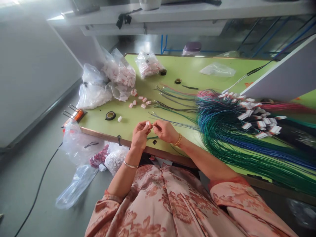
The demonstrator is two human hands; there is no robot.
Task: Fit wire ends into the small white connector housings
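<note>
My left hand point(139, 134) pinches a small white connector point(147, 123) above the near edge of the green table point(172, 70). My right hand point(164, 130) is closed too, its fingertips meeting the connector and gripping a thin wire that trails off toward the wire pile. Both hands touch at the connector. A big bundle of green, blue and red wires point(222, 131) with white connectors on their ends lies right of my hands. Loose white and pink connectors point(139, 101) are scattered beyond my hands. A few separate wires point(172, 108) lie fanned out in between.
Clear bags of connectors point(118, 70) sit at the table's far left, another bag point(148, 64) further back. Tape rolls point(110, 115) lie on the table. More bags point(79, 143) hang off the near left edge. A grey panel point(283, 75) stands at right.
</note>
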